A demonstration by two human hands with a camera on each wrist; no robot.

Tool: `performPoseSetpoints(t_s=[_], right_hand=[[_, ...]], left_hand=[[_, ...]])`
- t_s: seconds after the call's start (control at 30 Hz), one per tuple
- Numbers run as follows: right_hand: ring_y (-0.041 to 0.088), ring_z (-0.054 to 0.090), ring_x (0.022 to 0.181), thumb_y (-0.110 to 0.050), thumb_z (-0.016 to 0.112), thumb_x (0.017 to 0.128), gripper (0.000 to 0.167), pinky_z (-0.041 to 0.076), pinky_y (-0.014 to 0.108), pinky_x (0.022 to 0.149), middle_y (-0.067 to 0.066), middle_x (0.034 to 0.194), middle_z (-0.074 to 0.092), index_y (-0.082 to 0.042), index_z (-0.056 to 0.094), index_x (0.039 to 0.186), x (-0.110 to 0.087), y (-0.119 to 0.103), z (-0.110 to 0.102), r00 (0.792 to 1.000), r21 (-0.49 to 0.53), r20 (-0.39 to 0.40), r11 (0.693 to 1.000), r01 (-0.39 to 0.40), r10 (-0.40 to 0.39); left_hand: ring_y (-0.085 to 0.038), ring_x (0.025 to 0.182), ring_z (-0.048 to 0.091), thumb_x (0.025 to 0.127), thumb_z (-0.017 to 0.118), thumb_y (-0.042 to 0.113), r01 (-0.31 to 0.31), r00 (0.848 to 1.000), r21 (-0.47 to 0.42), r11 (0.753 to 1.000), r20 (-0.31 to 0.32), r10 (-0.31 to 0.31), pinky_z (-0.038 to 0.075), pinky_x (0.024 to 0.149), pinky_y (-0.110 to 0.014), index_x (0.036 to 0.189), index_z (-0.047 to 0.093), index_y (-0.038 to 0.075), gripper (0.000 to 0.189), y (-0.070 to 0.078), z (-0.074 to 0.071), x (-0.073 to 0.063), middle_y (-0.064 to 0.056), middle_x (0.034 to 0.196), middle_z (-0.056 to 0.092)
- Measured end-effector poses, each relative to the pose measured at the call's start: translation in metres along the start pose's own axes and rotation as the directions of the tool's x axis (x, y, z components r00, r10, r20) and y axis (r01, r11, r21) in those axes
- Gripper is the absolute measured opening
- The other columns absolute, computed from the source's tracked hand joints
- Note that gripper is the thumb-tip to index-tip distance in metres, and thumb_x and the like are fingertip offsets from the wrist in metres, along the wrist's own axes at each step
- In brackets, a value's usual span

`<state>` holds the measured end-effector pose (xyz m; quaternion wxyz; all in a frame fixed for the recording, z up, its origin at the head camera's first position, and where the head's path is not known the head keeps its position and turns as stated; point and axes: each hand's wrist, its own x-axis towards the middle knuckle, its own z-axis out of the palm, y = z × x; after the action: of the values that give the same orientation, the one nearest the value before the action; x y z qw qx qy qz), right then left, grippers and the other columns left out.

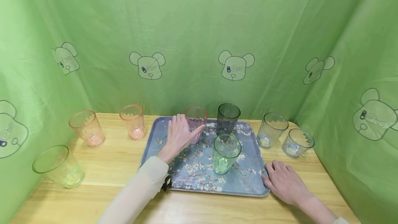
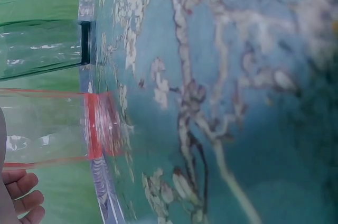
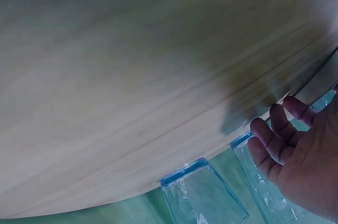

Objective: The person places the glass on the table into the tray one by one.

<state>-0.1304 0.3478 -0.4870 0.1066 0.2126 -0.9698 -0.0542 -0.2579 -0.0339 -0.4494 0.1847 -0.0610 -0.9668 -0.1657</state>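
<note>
My left hand (image 1: 178, 132) is beside a pink glass (image 1: 196, 122) that stands upright on a blue tray (image 1: 192, 179) with a blossom pattern. Its fingers lie to the left of the glass and the thumb stretches across the front. In the left wrist view, loosely bent fingers (image 2: 24, 195) appear beside the pink glass (image 2: 47, 129); any contact is unclear. A dark grey glass (image 1: 228, 117) and a green glass (image 1: 226, 153) also stand on the tray. My right hand (image 1: 284, 182) rests on the table at the tray's right front corner, holding nothing.
Two pink glasses (image 1: 88, 129) and a green glass (image 1: 60, 167) stand on the wooden table (image 1: 115, 172) left of the tray. Two bluish glasses (image 1: 271, 130) are to its right. Green curtains (image 1: 192, 20) with bear heads enclose the back and sides.
</note>
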Motion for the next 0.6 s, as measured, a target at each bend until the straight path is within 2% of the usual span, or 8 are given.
performPoseSetpoints(t_s=[0.3,0.6], right_hand=[[0.019,0.05,0.078,-0.036,0.067,0.098,0.027,0.045,0.041,0.068,0.003,0.085,0.049,-0.011,0.059,0.104,0.0,-0.001,-0.001,1.0,-0.002,-0.001,1.0,0.001,-0.001],[0.018,0.048,0.077,-0.036,0.067,0.098,0.026,0.043,0.04,0.068,0.002,0.084,0.049,-0.012,0.058,0.103,0.001,-0.001,0.0,1.0,0.0,0.005,1.0,-0.004,0.004]], left_hand=[[-0.029,0.101,0.057,0.091,0.052,0.083,0.029,1.0,-0.029,0.999,-0.007,-0.03,0.05,0.088,-0.04,0.124,0.057,-0.003,0.093,0.002,0.008,0.005,-0.015,0.11,0.062],[-0.028,0.1,0.057,0.092,0.048,0.085,0.018,1.0,0.007,1.0,0.005,-0.018,0.05,0.088,-0.039,0.123,0.058,-0.002,0.093,0.002,0.011,0.013,-0.014,0.11,0.062]])
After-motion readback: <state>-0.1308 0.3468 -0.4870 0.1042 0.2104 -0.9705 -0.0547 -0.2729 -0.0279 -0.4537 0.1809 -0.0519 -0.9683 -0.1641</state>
